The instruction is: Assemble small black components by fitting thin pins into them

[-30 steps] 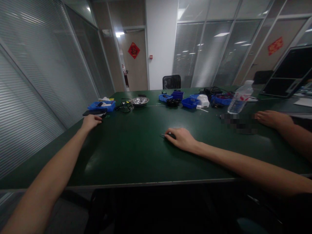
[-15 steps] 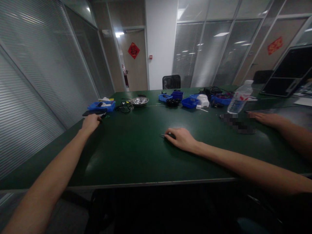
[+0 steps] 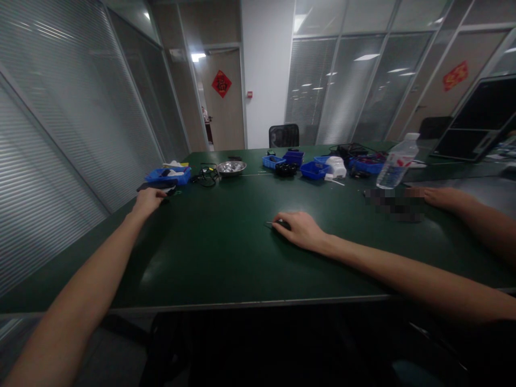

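My left hand [image 3: 149,201] reaches out on the left, its fingers bent down at the near edge of a dark flat item [image 3: 156,186]. Whatever its fingertips hold, if anything, is too small to make out. Just behind lies a blue tray [image 3: 183,177] with white and dark pieces in it. My right hand [image 3: 300,230] rests on the middle of the green table [image 3: 226,252], closed around a thin metal-tipped tool [image 3: 269,223]. The tip points left from between thumb and forefinger; most of the tool is hidden in the palm.
Along the back stand a metal bowl [image 3: 231,169], black cables [image 3: 206,176], several blue bins [image 3: 314,170] and a white object [image 3: 335,166]. At right, a water bottle [image 3: 397,161] stands near another person's hand [image 3: 447,198] and a blurred dark object [image 3: 393,205].
My left hand has drawn back very slightly, and its fingers have shifted. The other person's hand has slid slightly right. My right hand stays in place with the tool.
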